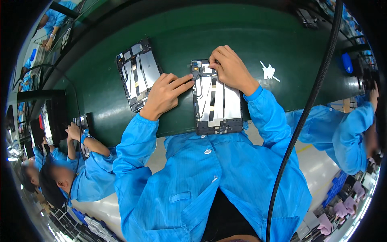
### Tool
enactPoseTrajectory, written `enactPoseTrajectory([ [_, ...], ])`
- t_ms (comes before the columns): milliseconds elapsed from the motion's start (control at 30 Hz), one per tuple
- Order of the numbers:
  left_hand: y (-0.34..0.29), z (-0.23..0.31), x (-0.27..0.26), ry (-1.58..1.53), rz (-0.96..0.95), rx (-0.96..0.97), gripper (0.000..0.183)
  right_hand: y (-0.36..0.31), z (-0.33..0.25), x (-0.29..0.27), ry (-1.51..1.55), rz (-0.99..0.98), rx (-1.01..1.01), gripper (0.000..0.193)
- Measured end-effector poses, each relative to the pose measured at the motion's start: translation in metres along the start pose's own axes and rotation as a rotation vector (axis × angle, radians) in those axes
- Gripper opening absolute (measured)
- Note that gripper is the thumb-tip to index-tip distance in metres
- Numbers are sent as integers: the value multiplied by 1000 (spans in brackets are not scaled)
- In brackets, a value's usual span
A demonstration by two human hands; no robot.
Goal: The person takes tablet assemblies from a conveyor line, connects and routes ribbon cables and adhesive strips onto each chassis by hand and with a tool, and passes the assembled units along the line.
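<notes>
An opened tablet (219, 103), black-framed with silver metal plates inside, lies at the table's near edge in front of me. My left hand (166, 92) stretches its index and middle fingers to the tablet's upper left edge, with the other fingers loosely bent. At the tablet's top, my right hand (230, 68) has thumb and fingertips pinched together beside a small white patch (208, 68). What the pinch holds, if anything, is hidden by the fingers. A second opened tablet (139, 76) of the same kind lies tilted to the left, just beyond my left hand.
Small white strips (269, 71) lie in a pile on the green table (181, 36), right of my right hand. A thick black cable (308, 105) hangs across the right side. Co-workers in blue sleeves sit at left (96, 177) and right (346, 133).
</notes>
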State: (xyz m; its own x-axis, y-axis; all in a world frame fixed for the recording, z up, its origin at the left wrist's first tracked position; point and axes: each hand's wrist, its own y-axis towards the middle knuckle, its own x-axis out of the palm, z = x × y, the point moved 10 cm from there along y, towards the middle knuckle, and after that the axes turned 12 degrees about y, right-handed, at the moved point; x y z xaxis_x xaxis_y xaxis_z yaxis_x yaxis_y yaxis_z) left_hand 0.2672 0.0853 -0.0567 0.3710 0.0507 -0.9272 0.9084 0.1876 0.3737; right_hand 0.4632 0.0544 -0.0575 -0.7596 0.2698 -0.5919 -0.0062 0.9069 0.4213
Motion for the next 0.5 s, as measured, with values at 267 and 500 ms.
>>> enactPoseTrajectory([
  [267,3,5,0,73,-68,36,63,-7,-1,0,47,-2,13,13],
  [500,6,1,1,50,-30,74,57,-11,-4,-5,60,33,-15,13],
])
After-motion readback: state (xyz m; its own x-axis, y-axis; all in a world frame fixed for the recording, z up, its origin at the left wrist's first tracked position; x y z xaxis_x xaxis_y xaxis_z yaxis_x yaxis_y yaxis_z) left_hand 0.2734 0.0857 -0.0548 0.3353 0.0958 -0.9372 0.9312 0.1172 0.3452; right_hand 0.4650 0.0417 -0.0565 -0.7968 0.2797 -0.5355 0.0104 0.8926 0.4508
